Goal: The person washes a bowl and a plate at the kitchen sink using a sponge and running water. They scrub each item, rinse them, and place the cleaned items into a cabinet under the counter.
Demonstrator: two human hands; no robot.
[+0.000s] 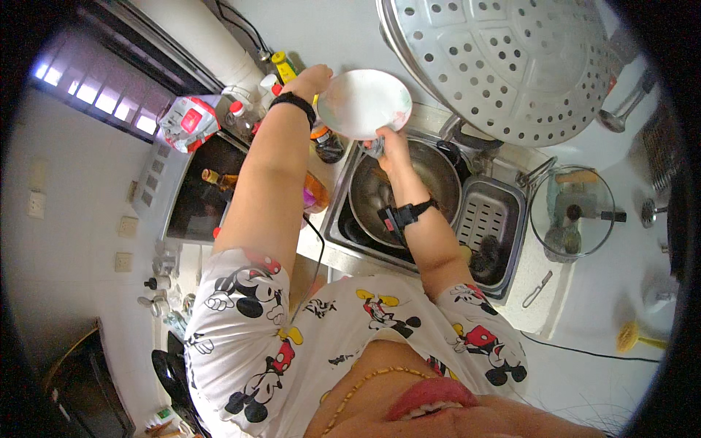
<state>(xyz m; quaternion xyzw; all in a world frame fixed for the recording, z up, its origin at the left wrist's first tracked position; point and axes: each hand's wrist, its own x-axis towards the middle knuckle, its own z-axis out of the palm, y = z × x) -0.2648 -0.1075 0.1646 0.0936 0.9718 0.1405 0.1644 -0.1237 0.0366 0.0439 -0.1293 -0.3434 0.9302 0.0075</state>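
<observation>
A white plate (364, 104) with a faint floral rim is held tilted above the sink's near-left part. My right hand (393, 149) grips its lower rim, with a crumpled grey scrubber or cloth (374, 147) at the fingers. At the plate's upper left edge is my left hand (313, 80), its fingers curled; whether it grips the rim cannot be told. Below the plate, a large metal wok (438, 175) sits in the left basin of the steel sink (335, 227), partly hidden by my right forearm. A slotted grey drainer basket (482, 216) and a dark scouring pad (486, 253) lie in the right basin.
A large perforated steamer tray (493, 60) leans over the sink's back right. Right of the sink are a glass lid (573, 211) and a peeler or small knife (537, 289). Left stand a dark-filled jar (328, 147), an oil bottle (315, 194) and a yellow bottle (283, 67).
</observation>
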